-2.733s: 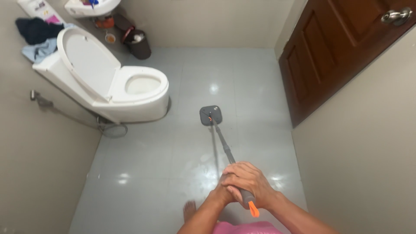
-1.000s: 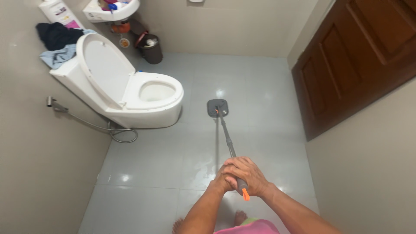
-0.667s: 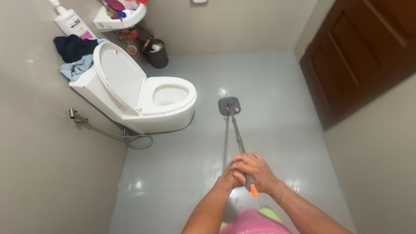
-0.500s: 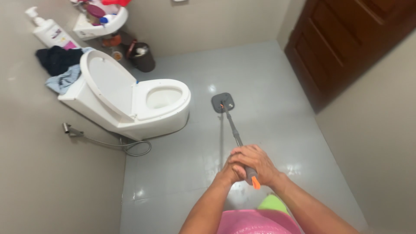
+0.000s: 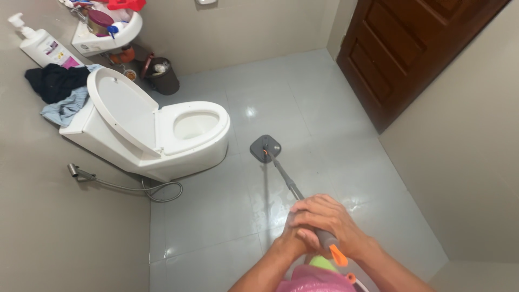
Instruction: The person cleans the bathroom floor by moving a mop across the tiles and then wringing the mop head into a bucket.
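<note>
Grey tiled floor (image 5: pixel 216 216), white pump bottle (image 5: pixel 40 47), hands gripping mop (image 5: pixel 266 148)

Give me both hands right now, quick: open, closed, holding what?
Left hand: closed on the mop handle, mostly hidden beneath the right hand.
Right hand: closed on the same mop handle, just below its orange end.

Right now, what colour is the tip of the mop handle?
Orange, on the mop handle tip below the right hand, head view.
</note>
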